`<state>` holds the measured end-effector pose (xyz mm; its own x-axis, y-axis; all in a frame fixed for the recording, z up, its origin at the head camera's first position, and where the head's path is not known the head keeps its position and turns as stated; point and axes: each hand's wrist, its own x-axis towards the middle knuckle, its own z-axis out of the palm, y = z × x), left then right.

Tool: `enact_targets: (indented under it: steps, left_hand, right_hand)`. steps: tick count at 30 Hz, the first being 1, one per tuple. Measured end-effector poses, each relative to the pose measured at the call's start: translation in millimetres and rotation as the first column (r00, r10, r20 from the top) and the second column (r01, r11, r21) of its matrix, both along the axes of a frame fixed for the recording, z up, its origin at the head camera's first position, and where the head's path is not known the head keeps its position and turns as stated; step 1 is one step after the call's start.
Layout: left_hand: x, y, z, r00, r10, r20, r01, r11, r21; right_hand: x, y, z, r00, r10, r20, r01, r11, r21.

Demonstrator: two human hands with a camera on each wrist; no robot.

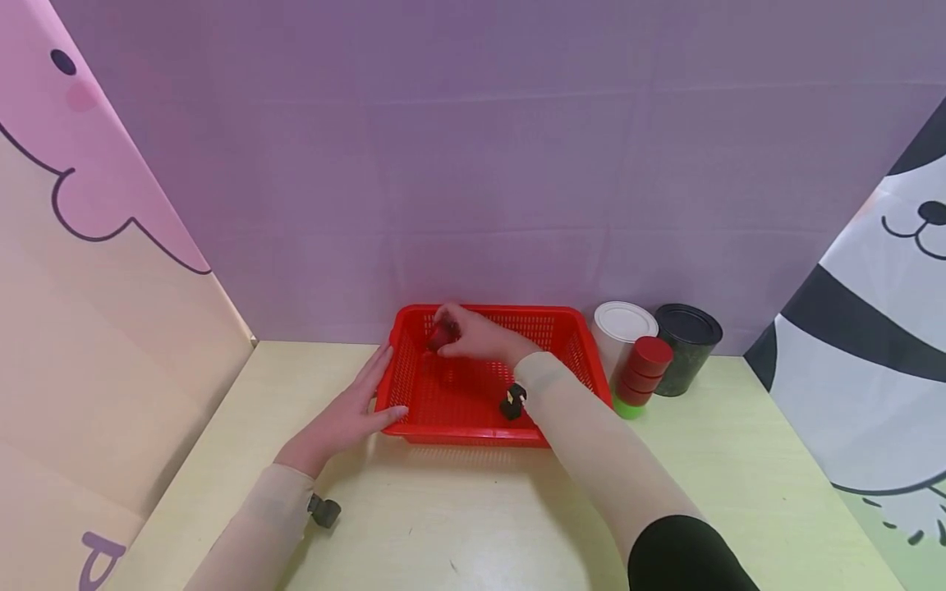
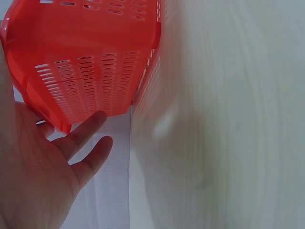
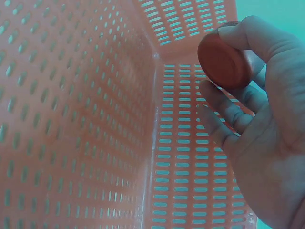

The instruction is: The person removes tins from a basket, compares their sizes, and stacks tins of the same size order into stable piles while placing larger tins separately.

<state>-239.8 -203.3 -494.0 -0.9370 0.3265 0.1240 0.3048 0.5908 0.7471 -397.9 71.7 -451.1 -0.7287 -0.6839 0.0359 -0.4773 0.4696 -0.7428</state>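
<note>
A red plastic basket with slotted walls stands against the back wall. My right hand reaches into it and pinches a small red round disc between thumb and fingers, near the basket's back left corner. In the right wrist view the disc is tilted, its flat face toward the camera, with the other fingers spread below it. My left hand lies along the left side of the basket, fingers straight and thumb over the front left rim. The left wrist view shows its fingertips beside the slotted outer wall.
Right of the basket stand a white-lidded can, a black-lidded can and, before them, a stack of red discs on a green base. A purple cloth wall closes off the back of the pale wooden table.
</note>
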Motion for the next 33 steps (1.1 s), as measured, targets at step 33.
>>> enact_targets:
  steps: [33]
  left_hand:
    - [0.3,0.1,-0.2,1.000,-0.004,-0.015,0.005,1.000,0.015]
  right_hand:
    - [-1.4,3.3,15.7,0.999,-0.038,0.002,0.038,0.991,-0.129]
